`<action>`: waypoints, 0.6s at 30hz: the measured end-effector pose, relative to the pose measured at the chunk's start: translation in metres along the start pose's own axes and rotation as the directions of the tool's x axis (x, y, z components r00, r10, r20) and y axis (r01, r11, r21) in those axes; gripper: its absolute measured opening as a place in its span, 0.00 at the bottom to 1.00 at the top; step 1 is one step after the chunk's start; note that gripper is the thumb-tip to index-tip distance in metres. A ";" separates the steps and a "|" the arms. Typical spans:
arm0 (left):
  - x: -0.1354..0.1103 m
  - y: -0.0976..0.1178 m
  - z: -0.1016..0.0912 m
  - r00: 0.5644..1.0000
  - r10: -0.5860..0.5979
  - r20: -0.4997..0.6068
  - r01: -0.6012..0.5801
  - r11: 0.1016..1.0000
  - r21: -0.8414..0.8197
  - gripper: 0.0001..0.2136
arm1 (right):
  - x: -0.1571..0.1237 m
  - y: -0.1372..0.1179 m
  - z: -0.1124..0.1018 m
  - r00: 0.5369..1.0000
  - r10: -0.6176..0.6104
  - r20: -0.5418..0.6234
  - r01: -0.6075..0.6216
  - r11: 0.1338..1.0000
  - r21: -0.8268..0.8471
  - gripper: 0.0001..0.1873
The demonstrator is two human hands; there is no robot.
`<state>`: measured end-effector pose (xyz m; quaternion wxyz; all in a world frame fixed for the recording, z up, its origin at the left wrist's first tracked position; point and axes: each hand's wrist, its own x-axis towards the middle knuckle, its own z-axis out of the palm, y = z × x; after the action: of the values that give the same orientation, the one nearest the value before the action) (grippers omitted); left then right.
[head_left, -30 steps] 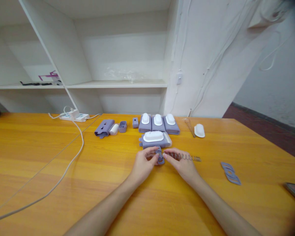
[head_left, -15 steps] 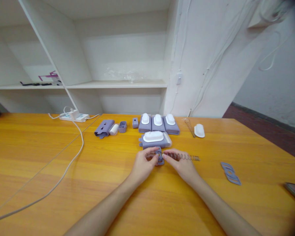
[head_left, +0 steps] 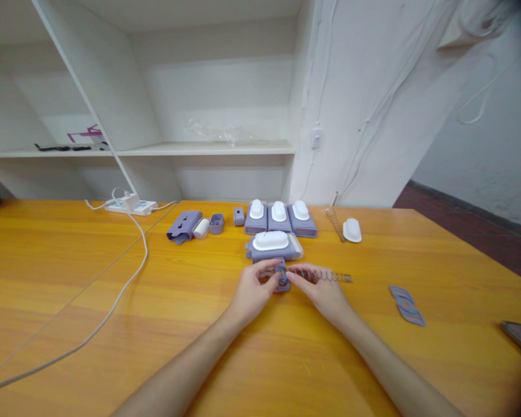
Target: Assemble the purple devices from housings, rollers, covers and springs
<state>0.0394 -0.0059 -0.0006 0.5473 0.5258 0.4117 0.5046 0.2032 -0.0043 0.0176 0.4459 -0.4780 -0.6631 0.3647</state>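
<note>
Between my two hands is a small purple plastic plate with cut-outs, held upright by the closed fingers of my left hand. My right hand pinches a metal coil spring near its left end, which meets the plate; the rest of the coil sticks out to the right past the knuckles. Fingertips hide how the spring and plate touch. Just beyond my hands lies a purple case with a white bristled brush head on top. A similar flat purple plate rests on the table to the right.
Three purple cases with white tops stand in a row behind. Purple shell, white roller and small cups lie left. Another spring and a white oval part lie right. A cable crosses the left side.
Both hands stay almost in place around the plate and spring. The plate appears turned very slightly between the fingertips; everything else lies as before.
</note>
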 end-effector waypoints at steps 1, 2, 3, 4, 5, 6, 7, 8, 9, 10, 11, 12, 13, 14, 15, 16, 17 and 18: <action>0.000 0.001 0.000 1.000 0.000 -0.001 0.000 1.000 -0.001 0.19 | 0.000 0.000 0.000 1.000 0.000 0.003 0.000 1.000 0.006 0.10; 0.000 0.001 0.000 1.000 0.000 -0.003 0.000 1.000 -0.001 0.19 | 0.000 0.001 0.000 1.000 -0.002 0.006 0.002 1.000 0.011 0.10; 0.000 0.002 0.000 1.000 -0.001 -0.004 0.001 1.000 0.000 0.19 | 0.000 0.001 0.000 1.000 -0.005 0.008 0.004 1.000 0.015 0.10; -0.001 0.003 0.001 1.000 -0.005 -0.008 0.005 1.000 0.001 0.19 | 0.000 0.002 0.000 1.000 -0.005 0.010 0.005 1.000 0.021 0.10; -0.001 0.005 0.001 1.000 -0.010 -0.010 0.010 1.000 0.003 0.20 | 0.000 0.003 0.000 1.000 -0.004 0.012 0.004 1.000 0.029 0.10; -0.001 0.006 0.001 1.000 -0.015 -0.012 0.015 1.000 0.002 0.20 | 0.000 0.004 0.000 1.000 -0.003 0.013 0.003 0.999 0.039 0.10; -0.001 0.007 0.001 1.000 -0.020 -0.013 0.020 1.000 0.000 0.21 | 0.000 0.004 0.000 1.000 -0.001 0.012 0.000 0.999 0.048 0.10; -0.001 0.008 0.001 1.000 -0.024 -0.013 0.024 1.000 -0.002 0.21 | 0.000 0.005 0.000 1.000 0.002 0.008 -0.003 0.998 0.056 0.11; -0.001 0.009 0.001 1.000 -0.028 -0.013 0.028 1.000 -0.004 0.22 | 0.000 0.006 0.000 1.000 0.005 0.005 -0.006 0.998 0.062 0.11; -0.001 0.009 0.001 0.999 -0.031 -0.015 0.031 0.999 -0.008 0.22 | 0.000 0.006 0.001 1.000 0.008 0.002 -0.009 0.998 0.067 0.11; -0.001 0.010 0.001 0.999 -0.034 -0.016 0.034 0.999 -0.011 0.22 | 0.000 0.006 0.001 1.000 0.013 -0.001 -0.013 0.998 0.069 0.11; -0.001 0.009 0.001 0.999 -0.036 -0.018 0.036 0.999 -0.014 0.22 | 0.000 0.006 0.001 1.000 0.018 -0.001 -0.018 0.997 0.071 0.11; -0.001 0.009 0.001 0.999 -0.036 -0.020 0.036 0.999 -0.018 0.22 | 0.000 0.005 0.001 1.000 0.022 -0.001 -0.022 0.997 0.073 0.12; -0.001 0.008 0.001 0.999 -0.032 -0.022 0.032 0.999 -0.021 0.21 | 0.000 0.004 0.001 1.000 0.025 -0.001 -0.024 0.997 0.075 0.12; -0.001 0.008 0.001 0.999 -0.026 -0.023 0.026 0.999 -0.023 0.21 | -0.001 0.004 0.001 1.000 0.027 -0.001 -0.027 0.997 0.074 0.12; 0.000 0.007 0.001 1.000 -0.017 -0.024 0.016 1.000 -0.023 0.20 | -0.001 0.004 0.002 1.000 0.030 -0.002 -0.029 0.997 0.070 0.12; 0.000 0.007 0.001 1.000 -0.006 -0.027 0.006 1.000 -0.021 0.19 | -0.001 0.004 0.002 0.999 0.032 -0.001 -0.031 0.997 0.067 0.12; 0.000 0.006 0.001 1.000 0.002 -0.030 -0.003 1.000 -0.016 0.18 | -0.002 0.004 0.003 0.999 0.033 0.000 -0.033 0.997 0.066 0.12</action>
<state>0.0399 -0.0062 0.0055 0.5447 0.5143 0.4149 0.5164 0.2022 -0.0048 0.0123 0.4555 -0.4743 -0.6425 0.3934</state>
